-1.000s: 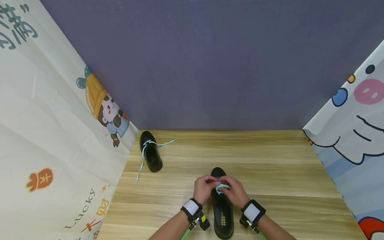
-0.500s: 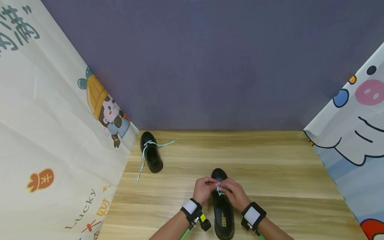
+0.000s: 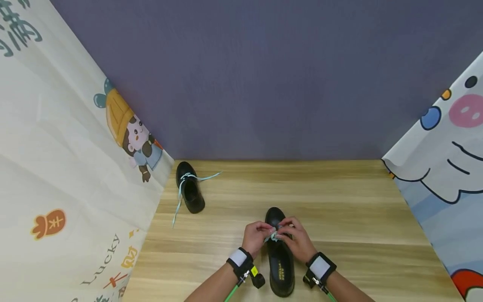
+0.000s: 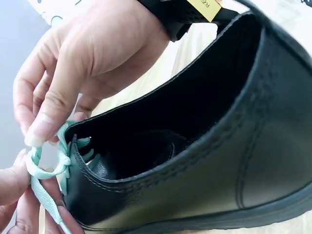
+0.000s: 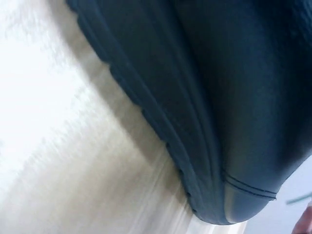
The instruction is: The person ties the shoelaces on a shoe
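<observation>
Head view: a black shoe (image 3: pixel 280 260) stood on the wooden table (image 3: pixel 358 218), close to its near edge, toe pointing away from the person. Both hands met over its lacing. The left hand (image 3: pixel 255 237) and the right hand (image 3: pixel 298 239) each pinched the mint-green lace (image 3: pixel 273 237) between curled fingers, fingertips nearly touching. Against the frame a second earlier, the hands had drawn closer together and the visible loop of lace had shrunk to a small bunch. A second black shoe (image 3: pixel 190 193) sat well apart near the left curtain (image 3: pixel 68 159), its lace loose on the table, unchanged.

Left wrist view: the left hand (image 4: pixel 83 63) pinched the lace (image 4: pixel 46 168) with thumb and forefinger at the shoe's (image 4: pixel 204 161) top eyelets; fingers of the other hand showed at the lower left corner.

Right wrist view: only the shoe's sole and side (image 5: pixel 204 107) showed against the table (image 5: pixel 63 161); the right hand appeared as a possible sliver at the lower right edge, so its grip could not be confirmed here.
</observation>
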